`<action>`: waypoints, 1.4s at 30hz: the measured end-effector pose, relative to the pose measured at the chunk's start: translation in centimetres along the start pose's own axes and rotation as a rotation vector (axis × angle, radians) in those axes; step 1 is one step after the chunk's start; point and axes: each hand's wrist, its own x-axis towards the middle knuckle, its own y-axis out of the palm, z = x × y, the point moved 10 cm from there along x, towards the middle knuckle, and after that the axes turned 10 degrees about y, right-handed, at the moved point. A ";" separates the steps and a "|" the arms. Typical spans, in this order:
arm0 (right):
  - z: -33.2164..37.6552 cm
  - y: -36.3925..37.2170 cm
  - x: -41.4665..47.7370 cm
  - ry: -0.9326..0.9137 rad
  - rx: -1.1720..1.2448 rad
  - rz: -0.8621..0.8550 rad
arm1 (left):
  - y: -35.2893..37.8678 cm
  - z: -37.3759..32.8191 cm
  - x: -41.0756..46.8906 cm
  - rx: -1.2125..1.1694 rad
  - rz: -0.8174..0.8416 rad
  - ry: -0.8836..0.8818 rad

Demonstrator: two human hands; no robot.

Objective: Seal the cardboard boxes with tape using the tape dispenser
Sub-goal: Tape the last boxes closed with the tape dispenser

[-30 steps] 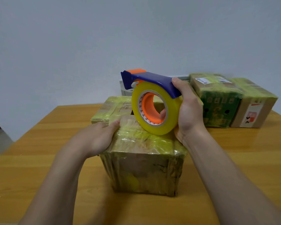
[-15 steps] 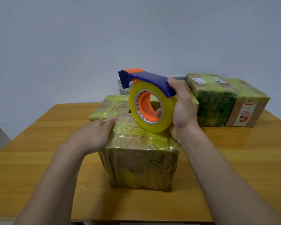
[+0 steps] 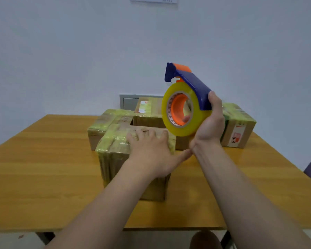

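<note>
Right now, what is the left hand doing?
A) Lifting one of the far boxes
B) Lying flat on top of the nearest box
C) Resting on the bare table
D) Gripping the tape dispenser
B: the left hand lies with fingers spread on top of the nearest box, while the right hand grips the tape dispenser.

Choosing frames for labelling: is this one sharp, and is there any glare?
Head view: blue-and-orange tape dispenser fairly crisp; left hand on the tape-wrapped cardboard box slightly smeared; light soft and even, only faint sheen on the wooden table.
</note>
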 end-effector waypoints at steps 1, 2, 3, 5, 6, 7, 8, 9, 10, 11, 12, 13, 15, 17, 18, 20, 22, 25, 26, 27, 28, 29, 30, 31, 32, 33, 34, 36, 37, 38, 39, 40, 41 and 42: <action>0.6 -0.3 0.0 -0.010 -0.020 0.013 | -0.1 -0.6 0.4 0.018 -0.020 0.001; 1.2 -0.6 -0.1 -0.017 -0.043 0.027 | -0.5 -1.1 0.6 0.030 -0.058 0.010; 1.7 -1.0 0.0 -0.022 -0.075 0.038 | -0.9 -1.5 0.7 0.032 -0.108 0.034; 2.6 -1.6 0.4 -0.020 -0.143 0.087 | -1.5 -2.1 0.2 -0.012 -0.190 0.130; 3.1 -1.8 0.7 -0.005 -0.169 0.126 | -1.7 -2.3 -0.3 -0.062 -0.213 0.195; 3.4 -1.8 1.1 0.025 -0.191 0.173 | -1.9 -2.2 -0.9 -0.117 -0.218 0.256; 3.6 -1.7 1.3 0.075 -0.204 0.231 | -1.9 -2.1 -1.4 -0.179 -0.202 0.308; 3.6 -1.6 1.5 0.137 -0.215 0.291 | -1.9 -1.8 -1.9 -0.246 -0.171 0.350; 3.6 -1.5 1.6 0.195 -0.231 0.336 | -1.8 -1.5 -2.3 -0.307 -0.126 0.379; 3.7 -1.4 1.6 0.242 -0.252 0.364 | -1.5 -1.3 -2.6 -0.360 -0.077 0.402; 3.8 -1.4 1.6 0.284 -0.278 0.379 | -1.2 -1.1 -2.7 -0.399 -0.031 0.420; 3.8 -1.3 1.4 0.323 -0.301 0.402 | -1.2 -1.0 -2.7 -0.425 -0.003 0.439; 3.8 -1.2 0.7 0.392 -0.312 0.450 | -1.6 -0.5 -2.7 -0.443 0.016 0.466; 3.8 -1.2 0.3 0.448 -0.295 0.488 | -2.0 0.4 -2.7 -0.452 0.031 0.479; 3.7 -1.3 0.0 0.470 -0.290 0.507 | -2.2 1.0 -2.7 -0.469 0.041 0.480; 3.5 -1.4 -0.2 0.496 -0.272 0.557 | -2.7 2.0 -2.8 -0.541 0.032 0.496; 3.2 -1.5 0.0 0.486 -0.259 0.575 | -4.3 2.7 -2.9 -0.766 -0.108 0.488; 2.5 -1.4 0.3 0.481 -0.280 0.584 | -4.8 3.9 -2.8 -1.397 -0.195 0.222; 2.2 -1.3 0.4 0.480 -0.286 0.593 | -4.3 3.5 -2.9 -1.547 -0.150 0.146; 2.0 -0.9 0.2 0.481 -0.295 0.613 | -4.0 2.9 -3.0 -1.646 -0.104 0.100; 1.8 -0.5 0.1 0.479 -0.308 0.630 | -3.7 2.4 -3.1 -1.721 -0.070 0.081; 1.7 -0.1 -0.2 0.473 -0.322 0.649 | -3.6 2.1 -3.1 -1.780 -0.054 0.078; 1.7 0.3 -0.3 0.466 -0.334 0.668 | -3.5 2.0 -3.2 -1.833 -0.051 0.080; 1.6 0.6 -0.4 0.465 -0.341 0.682 | -3.5 2.0 -3.1 -1.881 -0.055 0.079; 1.6 0.9 -0.6 0.464 -0.349 0.698 | -3.4 2.2 -3.2 -1.928 -0.062 0.075; 1.6 1.1 -0.8 0.467 -0.359 0.711 | -3.3 2.4 -3.2 -1.968 -0.066 0.071; 1.5 1.1 -0.8 0.472 -0.369 0.719 | -3.2 2.6 -3.3 -1.996 -0.068 0.062; 1.2 1.0 -0.7 0.489 -0.370 0.716 | -2.7 3.0 -3.3 -2.035 -0.062 0.033; 1.2 1.1 -0.7 0.495 -0.365 0.715 | -2.6 3.1 -3.3 -2.053 -0.055 0.035; 1.1 1.1 -0.6 0.494 -0.364 0.714 | -2.6 3.2 -3.5 -2.064 -0.051 0.041; 1.1 1.2 -0.6 0.488 -0.369 0.716 | -2.6 3.5 -3.5 -2.058 -0.054 0.046; 1.2 1.4 -0.7 0.476 -0.376 0.724 | -2.6 3.8 -3.5 -2.031 -0.063 0.049; 1.3 1.5 -0.8 0.467 -0.383 0.735 | -2.8 4.2 -3.6 -1.987 -0.074 0.052; 1.2 1.7 -0.9 0.464 -0.391 0.745 | -3.0 4.6 -3.7 -1.919 -0.090 0.050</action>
